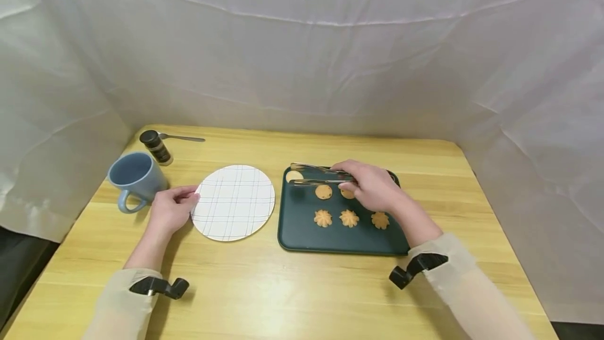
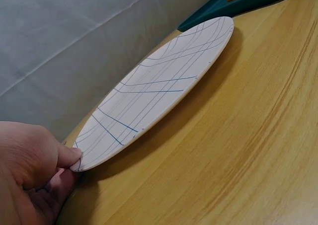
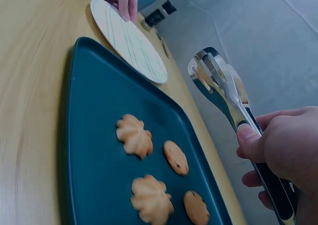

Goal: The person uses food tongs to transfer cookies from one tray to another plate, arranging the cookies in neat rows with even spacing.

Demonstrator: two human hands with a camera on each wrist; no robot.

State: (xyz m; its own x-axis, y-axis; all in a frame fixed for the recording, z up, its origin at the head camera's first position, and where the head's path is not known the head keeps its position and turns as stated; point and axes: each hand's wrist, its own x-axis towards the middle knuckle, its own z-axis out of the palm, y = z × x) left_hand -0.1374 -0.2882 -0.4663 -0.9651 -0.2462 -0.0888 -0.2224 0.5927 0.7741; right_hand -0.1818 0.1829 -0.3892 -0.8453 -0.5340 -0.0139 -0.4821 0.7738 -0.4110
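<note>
My left hand (image 1: 171, 211) pinches the near-left rim of a round white plate (image 1: 233, 202) with thin blue checked lines. In the left wrist view its thumb is on top of the rim, other fingers below. My right hand (image 1: 373, 185) grips metal serving tongs (image 3: 231, 96) with black handles. They reach left over the far side of a dark green tray (image 1: 302, 235). A round cookie (image 1: 294, 176) shows between the tongs' tips. Round cookies (image 3: 176, 157) and flower-shaped cookies (image 3: 134, 136) lie in rows on the tray, some partly hidden by my right hand.
A blue mug (image 1: 137, 176) stands just left of my left hand. Behind it are a black-capped seasoning jar (image 1: 157, 147) and a fork (image 1: 181, 137). The wooden table (image 1: 245, 293) is backed by a pale cloth (image 1: 302, 67).
</note>
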